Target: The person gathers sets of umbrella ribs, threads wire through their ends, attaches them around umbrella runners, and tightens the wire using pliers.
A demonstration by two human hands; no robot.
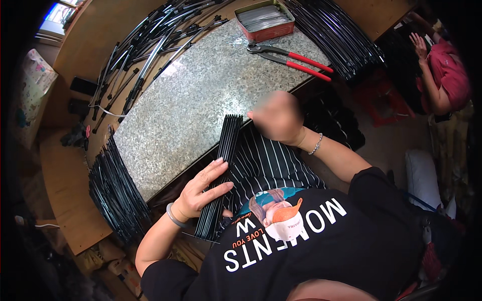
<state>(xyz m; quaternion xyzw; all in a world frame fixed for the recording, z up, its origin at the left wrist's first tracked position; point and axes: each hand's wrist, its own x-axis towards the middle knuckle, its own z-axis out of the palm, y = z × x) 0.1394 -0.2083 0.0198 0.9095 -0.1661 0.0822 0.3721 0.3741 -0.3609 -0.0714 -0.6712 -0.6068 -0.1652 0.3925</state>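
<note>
My left hand [203,189] is closed around a flat bundle of thin black rods [228,143], its fingers apart across the rods. The bundle slants from my lap up to the near edge of the speckled stone slab [175,110], its upper ends level in a row. Just right of those ends is my right hand [277,118]. A blur covers most of it, so its fingers and anything in them cannot be made out.
Red-handled pincers [291,59] lie on the slab below a red tin [265,22] of thin wire pieces. Black rods are stacked at left [118,193] and at far right [339,37]. Jointed metal shafts [150,47] lie behind. Another person [447,75] is at the right.
</note>
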